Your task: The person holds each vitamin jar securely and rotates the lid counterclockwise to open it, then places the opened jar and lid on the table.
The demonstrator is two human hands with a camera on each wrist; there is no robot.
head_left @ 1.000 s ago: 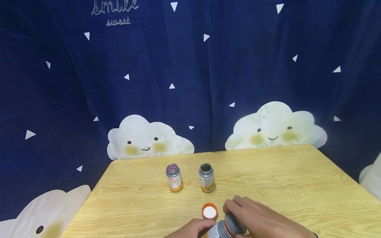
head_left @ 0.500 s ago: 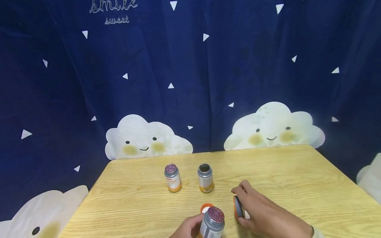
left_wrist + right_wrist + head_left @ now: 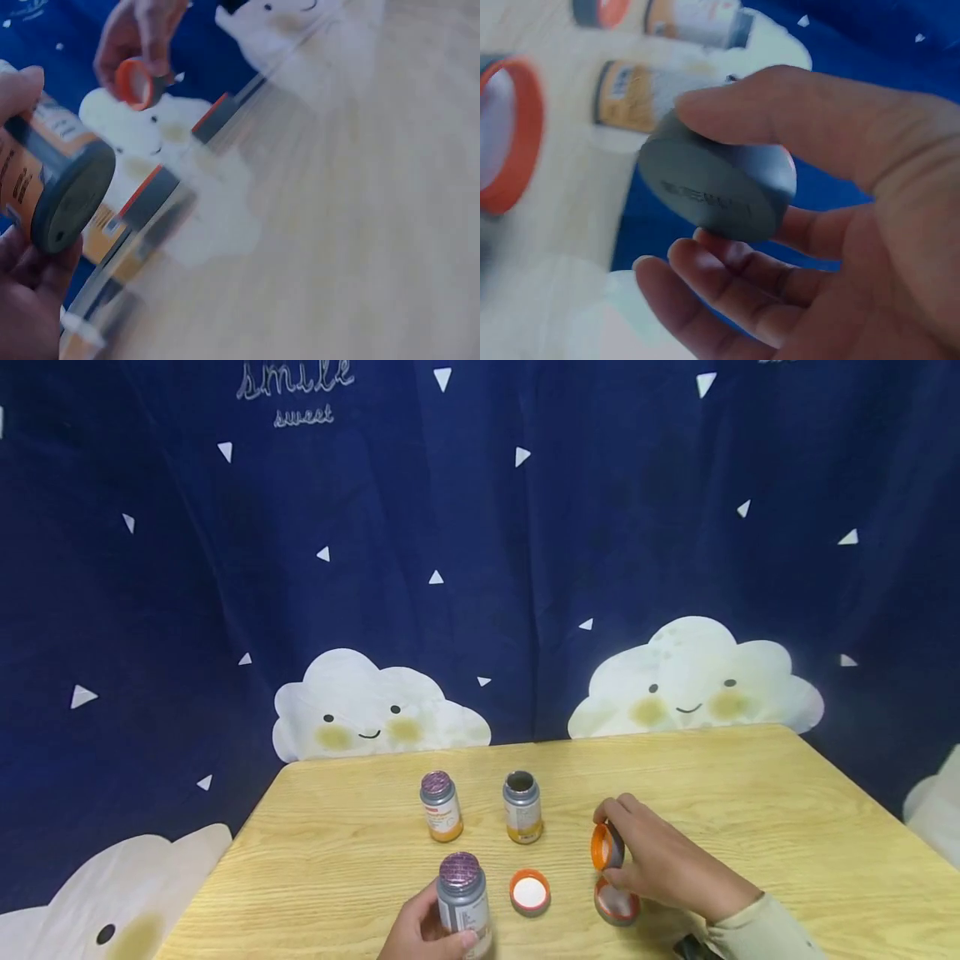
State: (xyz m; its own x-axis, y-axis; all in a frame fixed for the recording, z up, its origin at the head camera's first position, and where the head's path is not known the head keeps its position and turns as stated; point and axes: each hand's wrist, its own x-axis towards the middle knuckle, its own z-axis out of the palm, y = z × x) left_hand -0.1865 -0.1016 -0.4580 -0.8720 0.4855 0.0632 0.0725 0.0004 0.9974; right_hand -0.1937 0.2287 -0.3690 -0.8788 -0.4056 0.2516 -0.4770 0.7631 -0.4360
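My left hand (image 3: 422, 928) grips a grey bottle (image 3: 462, 902) with a white and orange label at the front of the table; a purple foil seal covers its mouth. In the left wrist view the bottle's dark base (image 3: 79, 196) faces the camera. My right hand (image 3: 660, 864) pinches a grey cap (image 3: 606, 847) with an orange inner rim, tilted on its side, between thumb and fingers. Just below it a second cap (image 3: 617, 902) lies on the table, inside up. Another upturned cap (image 3: 530, 893) with a white liner lies between the hands.
Farther back on the wooden table (image 3: 337, 860) stand two similar bottles. The left bottle (image 3: 441, 807) has a purple seal; the right bottle (image 3: 522, 807) has an uncovered, dark mouth. Behind the table hangs a dark blue curtain (image 3: 405, 527) with clouds.
My right hand has lifted the cap off the bottle and carried it to the right. The left hand has moved left with the bottle, now more upright. The second cap has come into view.
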